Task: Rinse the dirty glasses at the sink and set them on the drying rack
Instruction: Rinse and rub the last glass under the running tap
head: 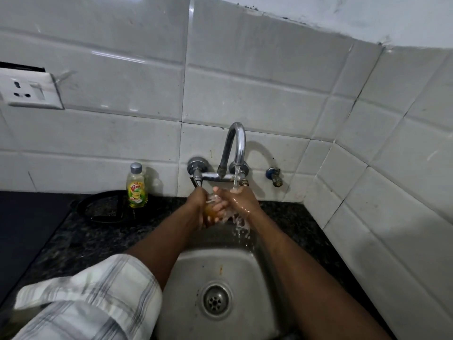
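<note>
While water from the tap (234, 148) falls mostly on the back of the right hand (242, 201), the rinse would be better served if the glass (211, 210) were tipped so that its mouth is brought under the stream. A firm hold is advised, since wet glass is likely to be slippery.

Nearest, one checked sleeve (85, 290) is seen, then one steel sink (196, 271) with one drain (215, 300). Over the sink's far edge, one amber-tinted glass is held between two hands. The left hand (197, 204) is curled round it, and the right hand's fingers are folded against its other side.

Beyond these, one tap is counted. One soap bottle (136, 186) stands on the dark counter (73, 231), and one socket plate (29, 90) is set in the wall. No drying rack is in view.
</note>
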